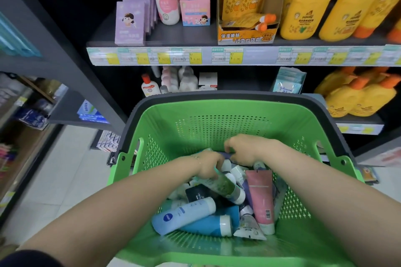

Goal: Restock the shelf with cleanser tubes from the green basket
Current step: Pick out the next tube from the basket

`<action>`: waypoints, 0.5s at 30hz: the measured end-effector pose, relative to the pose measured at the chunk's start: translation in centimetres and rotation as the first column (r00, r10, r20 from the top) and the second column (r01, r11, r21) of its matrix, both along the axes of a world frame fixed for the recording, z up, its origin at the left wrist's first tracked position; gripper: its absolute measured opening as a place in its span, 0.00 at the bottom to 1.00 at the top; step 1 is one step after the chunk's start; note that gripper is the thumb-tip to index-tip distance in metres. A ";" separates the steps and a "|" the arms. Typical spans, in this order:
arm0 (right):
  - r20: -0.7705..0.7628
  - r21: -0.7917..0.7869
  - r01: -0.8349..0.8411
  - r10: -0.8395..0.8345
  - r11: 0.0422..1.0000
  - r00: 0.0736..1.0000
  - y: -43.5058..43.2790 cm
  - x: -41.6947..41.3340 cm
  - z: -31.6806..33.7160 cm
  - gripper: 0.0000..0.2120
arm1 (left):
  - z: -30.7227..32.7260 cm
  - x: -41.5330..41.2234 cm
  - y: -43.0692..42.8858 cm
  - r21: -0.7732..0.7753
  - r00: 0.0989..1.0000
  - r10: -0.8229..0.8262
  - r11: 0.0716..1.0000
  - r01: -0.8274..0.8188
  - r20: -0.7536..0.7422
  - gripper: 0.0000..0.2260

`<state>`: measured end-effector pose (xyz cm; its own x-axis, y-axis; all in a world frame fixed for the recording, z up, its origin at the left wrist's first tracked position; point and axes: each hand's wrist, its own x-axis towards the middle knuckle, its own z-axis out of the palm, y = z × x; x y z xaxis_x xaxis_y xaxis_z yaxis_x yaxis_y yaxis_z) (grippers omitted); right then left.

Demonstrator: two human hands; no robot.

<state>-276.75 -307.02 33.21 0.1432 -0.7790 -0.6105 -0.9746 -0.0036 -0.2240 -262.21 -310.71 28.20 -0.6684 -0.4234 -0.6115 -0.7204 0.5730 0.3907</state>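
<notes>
Both hands are down in the green basket, each on a tube.
The left hand (209,163) curls round the end of a green tube (225,186), and the right hand (245,149) pinches a purple tube (225,154). Other tubes (260,197) heap beneath. The basket (217,123) shows open floor by its near wall, and its far rim lies below the shelf (173,34) edge.

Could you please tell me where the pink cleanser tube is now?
In the head view, the pink tube lies at the right of the pile inside the green basket, cap toward the camera, below the right hand and beside a white tube.
</notes>
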 end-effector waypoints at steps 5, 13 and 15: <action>-0.024 0.147 0.034 -0.030 0.989 0.999 0.1 -0.2 -0.2 0.25 | 2.8 -0.3 -1.4 0.045 0.987 0.072 0.997 -0.066 -0.144 0.08; 0.231 0.029 0.209 -0.210 0.977 0.950 0.5 0.7 0.3 0.14 | 8.1 0.2 -3.4 0.095 0.906 0.231 0.973 -0.211 -0.355 0.06; 0.297 -0.035 0.242 -0.221 0.970 0.929 0.4 0.9 0.6 0.13 | 9.4 0.5 -3.8 0.123 0.882 0.265 0.964 -0.236 -0.391 0.06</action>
